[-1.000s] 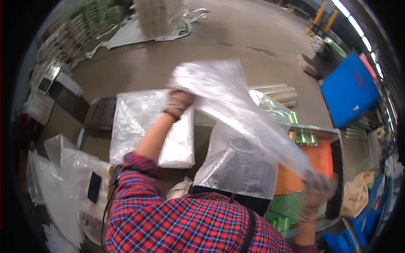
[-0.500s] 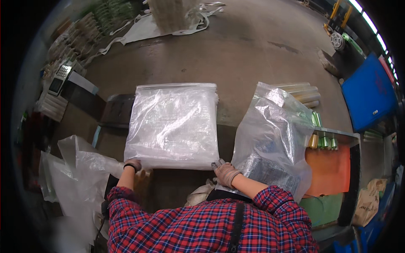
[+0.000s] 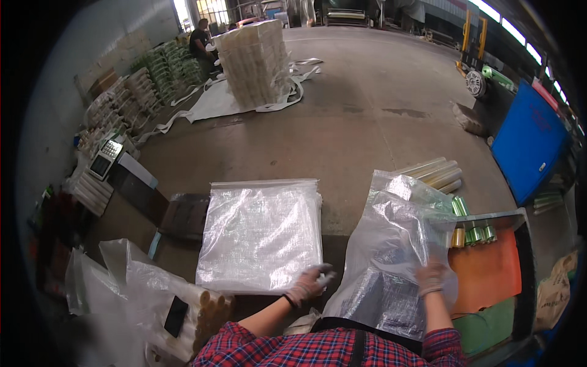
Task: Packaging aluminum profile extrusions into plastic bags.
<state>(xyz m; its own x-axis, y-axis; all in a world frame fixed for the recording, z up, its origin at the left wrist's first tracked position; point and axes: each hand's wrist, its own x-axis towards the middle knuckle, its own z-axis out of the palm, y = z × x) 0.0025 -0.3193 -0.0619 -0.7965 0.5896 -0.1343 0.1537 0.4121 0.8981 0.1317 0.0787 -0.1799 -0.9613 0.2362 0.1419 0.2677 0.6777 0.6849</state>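
A square stack of folded translucent woven plastic bags (image 3: 260,238) lies in front of me. My left hand (image 3: 309,284), gloved with bare forearm, is at its near right corner, fingers stretched out and apart with nothing visible in them. To the right, a loose translucent plastic bag (image 3: 391,226) drapes over the workbench, a dark shape showing through its near part. Over that bag's right side is my right hand (image 3: 432,278), also gloved. Motion smears its fingers, so their grip on the plastic cannot be made out.
Film rolls (image 3: 205,312) in plastic, topped by a black phone (image 3: 176,316), stand at near left. Small green and gold rolls (image 3: 474,235) sit beside an orange sheet (image 3: 489,266). A keypad device (image 3: 105,159) is left; a wrapped pallet stack (image 3: 254,64) and a seated person (image 3: 200,46) are beyond.
My left hand has moved right, from the stack's near left corner to its near right one. My right hand has left that corner for the loose bag. The view has tilted up.
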